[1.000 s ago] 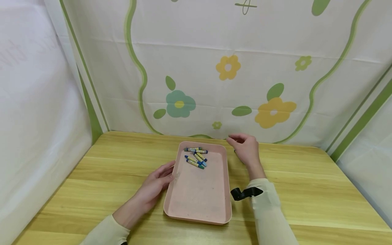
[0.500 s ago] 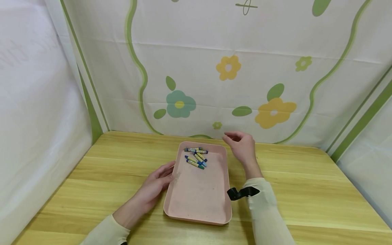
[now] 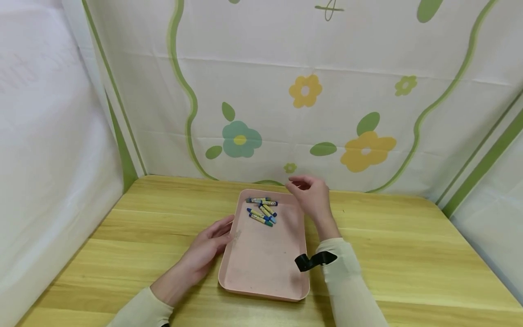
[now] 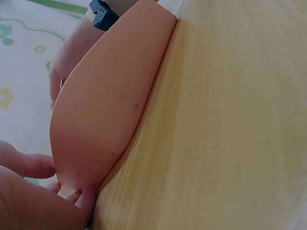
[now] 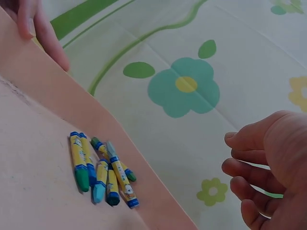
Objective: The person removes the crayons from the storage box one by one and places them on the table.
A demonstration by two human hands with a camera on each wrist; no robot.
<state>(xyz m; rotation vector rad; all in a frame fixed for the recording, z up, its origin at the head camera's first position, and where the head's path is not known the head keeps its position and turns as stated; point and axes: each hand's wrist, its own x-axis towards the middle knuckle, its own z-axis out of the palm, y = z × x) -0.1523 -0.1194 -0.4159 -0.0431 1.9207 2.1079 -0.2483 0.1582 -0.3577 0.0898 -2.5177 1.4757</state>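
Observation:
A shallow pink tray (image 3: 265, 268) lies on the wooden table. Several yellow-wrapped crayons (image 5: 79, 163) with blue bands and green or blue tips lie loosely grouped at its far left inside. My left hand (image 3: 204, 249) holds the tray's left wall, thumb at the rim and fingers along the outside; the left wrist view shows them against the pink wall (image 4: 100, 105). My right hand (image 3: 313, 195) is raised by the tray's far right corner, hiding part of it. In the right wrist view its fingers (image 5: 254, 170) are loosely bent, apart from tray and crayons, with nothing visible between them.
The wooden table (image 3: 408, 254) extends on both sides of the tray. Close behind it hangs a white flowered cloth (image 3: 265, 91), with white panels (image 3: 45, 159) at the sides. A black strap (image 3: 315, 260) circles my right wrist over the sleeve.
My right hand has moved left, from beside the tray to over its far right corner. My left hand, the tray and the crayons have stayed put.

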